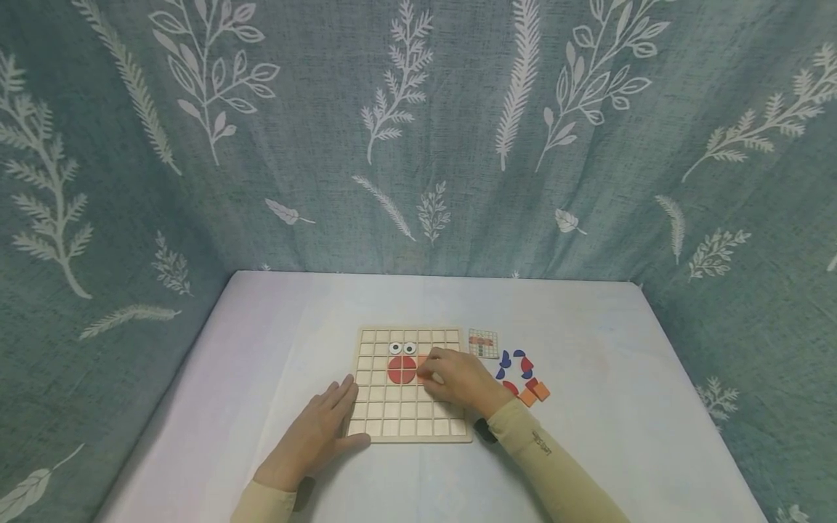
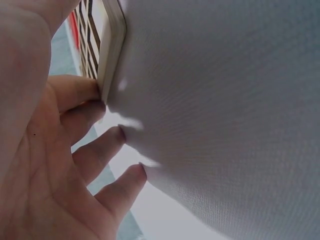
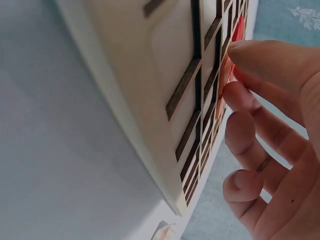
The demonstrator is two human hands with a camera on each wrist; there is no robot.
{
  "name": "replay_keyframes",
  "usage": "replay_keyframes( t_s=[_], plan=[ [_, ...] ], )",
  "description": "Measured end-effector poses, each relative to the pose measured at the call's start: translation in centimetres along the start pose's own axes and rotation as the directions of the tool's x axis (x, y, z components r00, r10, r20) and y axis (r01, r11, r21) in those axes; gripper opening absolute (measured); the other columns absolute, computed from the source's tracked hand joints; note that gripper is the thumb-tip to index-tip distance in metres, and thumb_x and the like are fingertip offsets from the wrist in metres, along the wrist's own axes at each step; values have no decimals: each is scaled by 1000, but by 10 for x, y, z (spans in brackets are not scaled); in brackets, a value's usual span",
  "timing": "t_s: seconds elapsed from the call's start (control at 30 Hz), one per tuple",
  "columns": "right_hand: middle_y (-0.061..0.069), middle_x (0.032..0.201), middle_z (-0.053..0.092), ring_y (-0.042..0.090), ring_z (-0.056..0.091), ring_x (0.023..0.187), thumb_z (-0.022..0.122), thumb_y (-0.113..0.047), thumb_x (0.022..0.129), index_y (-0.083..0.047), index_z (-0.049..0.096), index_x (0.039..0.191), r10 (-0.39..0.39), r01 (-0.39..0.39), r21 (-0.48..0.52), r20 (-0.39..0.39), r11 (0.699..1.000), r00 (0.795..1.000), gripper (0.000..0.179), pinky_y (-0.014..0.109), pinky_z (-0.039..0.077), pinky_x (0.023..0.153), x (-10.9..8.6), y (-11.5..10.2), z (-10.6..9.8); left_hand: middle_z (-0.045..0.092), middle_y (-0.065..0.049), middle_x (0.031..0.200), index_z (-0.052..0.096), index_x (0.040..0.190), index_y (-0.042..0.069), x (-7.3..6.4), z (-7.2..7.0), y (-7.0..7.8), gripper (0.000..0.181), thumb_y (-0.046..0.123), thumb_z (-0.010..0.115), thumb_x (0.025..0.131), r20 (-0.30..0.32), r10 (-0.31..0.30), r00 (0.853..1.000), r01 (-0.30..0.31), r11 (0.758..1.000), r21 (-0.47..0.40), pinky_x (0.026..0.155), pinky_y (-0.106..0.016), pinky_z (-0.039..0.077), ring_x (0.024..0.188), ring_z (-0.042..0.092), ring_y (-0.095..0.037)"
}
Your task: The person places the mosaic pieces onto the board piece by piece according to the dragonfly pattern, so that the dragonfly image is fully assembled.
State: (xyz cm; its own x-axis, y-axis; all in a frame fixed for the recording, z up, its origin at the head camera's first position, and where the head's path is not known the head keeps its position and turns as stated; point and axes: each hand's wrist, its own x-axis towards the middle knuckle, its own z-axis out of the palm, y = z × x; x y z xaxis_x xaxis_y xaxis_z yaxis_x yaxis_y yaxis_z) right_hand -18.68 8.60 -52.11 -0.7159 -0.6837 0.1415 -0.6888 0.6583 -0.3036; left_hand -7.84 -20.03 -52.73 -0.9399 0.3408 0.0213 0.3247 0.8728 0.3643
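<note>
A wooden grid board (image 1: 408,434) lies on the table. In its cells sit two round eye pieces (image 1: 402,349) and a red disc made of quarter pieces (image 1: 402,370). Over the board's right half, my right hand (image 1: 461,378) pinches an orange square tile (image 3: 226,70) at a cell beside the red disc; the fingers partly hide it. Another orange piece (image 1: 423,359) shows just behind those fingertips. My left hand (image 1: 320,428) rests at the board's left edge with fingers spread, fingertips touching the rim and the tabletop, its thumb by the near left corner.
A small pattern card (image 1: 483,343) lies right of the board. Loose blue pieces (image 1: 506,359), red pieces (image 1: 510,388) and orange squares (image 1: 540,391) are scattered nearer the right forearm. A leaf-patterned curtain (image 1: 418,181) surrounds the white table (image 1: 588,327) at the back and sides.
</note>
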Motion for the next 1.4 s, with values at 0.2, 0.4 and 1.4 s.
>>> replay_keyframes(
  t_s=[0.2,0.4,1.4],
  plan=[
    [-6,105,69,10,65,88,73,-29,95,-22,77,112,-6,7,10,-62,1000,998,19,29,58,76,-10,3,-6,36,-20,160,41,151,-4,0,1,0,91,55,71,89,7,-1,1000,1,1000,-5,114,-61,35,143,37,-45],
    [-5,114,70,15,66,108,74,-23,94,-22,76,115,31,-29,15,-134,999,990,22,36,56,96,-26,12,-21,35,-20,160,41,152,-3,0,1,0,91,55,71,89,12,-2,1000,2,1000,-11,114,-61,35,143,37,-45],
    [10,112,71,21,63,85,83,-26,86,-9,69,126,525,-524,47,-152,850,837,45,42,61,76,-157,89,-59,33,-20,161,40,152,-4,3,1,2,92,53,73,88,30,-23,999,23,1000,1,115,-61,33,144,35,-45]
  ],
)
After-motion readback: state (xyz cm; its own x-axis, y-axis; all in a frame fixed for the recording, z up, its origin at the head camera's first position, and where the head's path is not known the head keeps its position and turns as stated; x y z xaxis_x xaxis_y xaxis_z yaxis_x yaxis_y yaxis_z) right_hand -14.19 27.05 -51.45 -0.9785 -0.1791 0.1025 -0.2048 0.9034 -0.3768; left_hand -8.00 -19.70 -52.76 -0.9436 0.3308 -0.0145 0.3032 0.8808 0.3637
